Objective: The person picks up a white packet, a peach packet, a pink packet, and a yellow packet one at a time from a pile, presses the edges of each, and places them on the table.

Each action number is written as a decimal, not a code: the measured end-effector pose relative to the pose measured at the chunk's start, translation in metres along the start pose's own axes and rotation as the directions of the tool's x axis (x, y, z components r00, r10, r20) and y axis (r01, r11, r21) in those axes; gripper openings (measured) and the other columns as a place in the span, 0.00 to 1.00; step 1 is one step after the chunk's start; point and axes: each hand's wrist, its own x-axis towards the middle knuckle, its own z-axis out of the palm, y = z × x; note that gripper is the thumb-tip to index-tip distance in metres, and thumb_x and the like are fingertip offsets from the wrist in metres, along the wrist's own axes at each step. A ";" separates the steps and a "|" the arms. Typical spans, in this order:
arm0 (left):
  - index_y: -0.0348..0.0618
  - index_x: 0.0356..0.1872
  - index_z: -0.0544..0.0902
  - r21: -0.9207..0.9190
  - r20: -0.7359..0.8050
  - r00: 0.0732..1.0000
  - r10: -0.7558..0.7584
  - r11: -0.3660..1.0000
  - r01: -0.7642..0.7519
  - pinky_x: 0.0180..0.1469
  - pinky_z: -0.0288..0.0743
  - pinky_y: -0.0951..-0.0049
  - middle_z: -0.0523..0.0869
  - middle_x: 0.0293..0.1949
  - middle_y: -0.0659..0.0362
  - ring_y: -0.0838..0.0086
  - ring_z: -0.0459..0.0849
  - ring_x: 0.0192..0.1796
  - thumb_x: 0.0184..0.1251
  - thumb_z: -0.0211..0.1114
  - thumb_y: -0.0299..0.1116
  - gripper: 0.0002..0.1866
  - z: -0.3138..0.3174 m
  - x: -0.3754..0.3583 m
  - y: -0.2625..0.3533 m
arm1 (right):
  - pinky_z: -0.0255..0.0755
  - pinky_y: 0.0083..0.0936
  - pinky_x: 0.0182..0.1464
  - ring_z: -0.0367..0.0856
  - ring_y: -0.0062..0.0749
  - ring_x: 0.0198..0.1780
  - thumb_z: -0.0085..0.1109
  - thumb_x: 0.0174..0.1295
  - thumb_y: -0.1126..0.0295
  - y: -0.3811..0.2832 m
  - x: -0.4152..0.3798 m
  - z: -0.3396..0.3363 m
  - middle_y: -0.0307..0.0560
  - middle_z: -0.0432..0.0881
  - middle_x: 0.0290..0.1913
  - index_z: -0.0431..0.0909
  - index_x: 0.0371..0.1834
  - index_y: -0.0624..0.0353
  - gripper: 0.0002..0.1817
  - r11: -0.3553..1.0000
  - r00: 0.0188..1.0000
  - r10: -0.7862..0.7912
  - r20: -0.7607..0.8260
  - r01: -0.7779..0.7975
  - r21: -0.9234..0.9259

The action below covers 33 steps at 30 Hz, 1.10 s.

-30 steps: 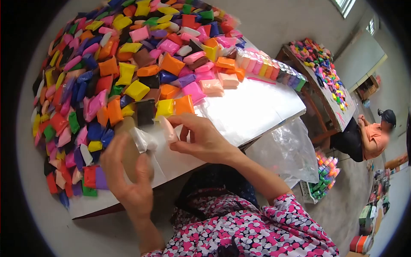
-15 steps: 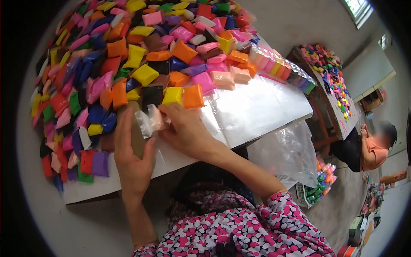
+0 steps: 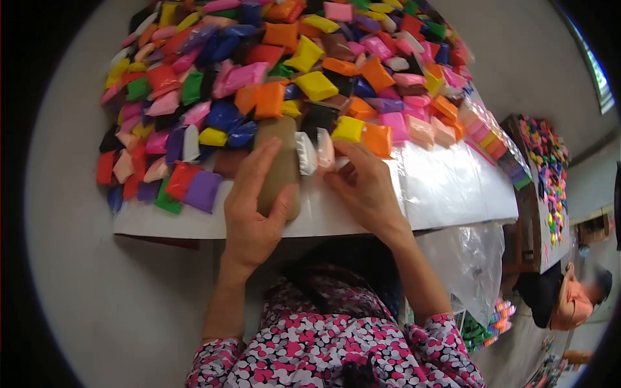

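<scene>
A long olive-brown block (image 3: 279,165) lies on the white-covered table. My left hand (image 3: 253,204) rests along it, fingers stretched out over its left side and thumb apart near its right edge. Beside the block stands a small white packet (image 3: 306,154) in clear wrap. A pale pink packet (image 3: 325,150) is right of it, a narrow gap between them. My right hand (image 3: 367,187) has its fingertips closed at the pink packet's right side. Just behind that hand are a yellow packet (image 3: 348,129) and an orange packet (image 3: 377,140).
A broad heap of colourful wrapped packets (image 3: 239,77) covers the back and left of the table (image 3: 453,187). Rows of pastel packets (image 3: 488,132) line its right end. A clear plastic bag (image 3: 466,265) hangs below the edge. Further right, a person (image 3: 572,297) sits near another packet-covered table (image 3: 546,213).
The view has swung, so the table and hands appear further right. The white and pale pink packets, close together before, now stand slightly apart. My left hand stays at the block.
</scene>
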 end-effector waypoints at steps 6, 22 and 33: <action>0.36 0.62 0.76 0.034 -0.012 1.000 0.014 0.999 -0.014 0.67 0.67 0.65 0.78 0.63 0.49 0.58 0.76 0.65 0.60 0.65 0.22 0.25 -0.001 -0.004 -0.003 | 0.75 0.31 0.38 0.82 0.41 0.33 0.63 0.55 0.78 -0.003 0.000 -0.001 0.56 0.81 0.42 0.76 0.53 0.66 0.20 1.000 0.999 0.004 0.033 -0.004 0.010; 0.39 0.53 0.80 0.822 -0.147 0.936 0.319 0.565 -0.063 0.57 0.71 0.60 0.82 0.54 0.54 0.57 0.80 0.52 0.62 0.61 0.22 0.17 -0.092 0.056 -0.047 | 0.77 0.25 0.37 0.82 0.33 0.34 0.66 0.53 0.80 -0.005 -0.021 -0.017 0.52 0.79 0.50 0.71 0.60 0.66 0.28 0.999 0.998 0.050 0.031 -0.049 -0.022; 0.40 0.38 0.78 0.874 -0.194 0.957 0.216 0.480 0.069 0.48 0.69 0.58 0.80 0.38 0.54 0.58 0.79 0.44 0.64 0.60 0.27 0.05 -0.119 0.077 -0.075 | 0.73 0.19 0.27 0.81 0.26 0.30 0.66 0.53 0.83 -0.010 -0.039 -0.033 0.51 0.82 0.51 0.76 0.55 0.65 0.24 0.996 0.992 -0.076 -0.102 0.070 -0.062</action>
